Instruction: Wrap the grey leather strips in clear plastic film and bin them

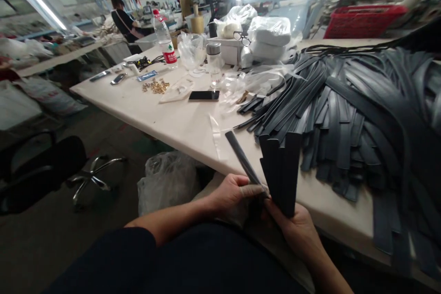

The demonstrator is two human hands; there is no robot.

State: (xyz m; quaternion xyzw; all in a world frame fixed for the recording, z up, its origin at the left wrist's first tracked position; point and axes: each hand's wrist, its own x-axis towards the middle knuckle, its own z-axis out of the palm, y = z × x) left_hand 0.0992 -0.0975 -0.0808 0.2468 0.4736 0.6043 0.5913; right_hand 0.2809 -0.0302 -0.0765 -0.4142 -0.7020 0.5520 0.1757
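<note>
Right hand (pixel 296 229) grips fanned dark straps (pixel 280 170).

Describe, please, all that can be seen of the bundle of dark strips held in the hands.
The bundle of strips is dark grey, flat and matte; it looks like leather. Several strips lie against one another, slightly fanned, almost upright, with square-cut top ends. The right hand grips its lower end. The left hand pinches a single strip that slants up and left from the bundle's base. The bundle is at the table edge, before a large pile of similar strips.
</note>
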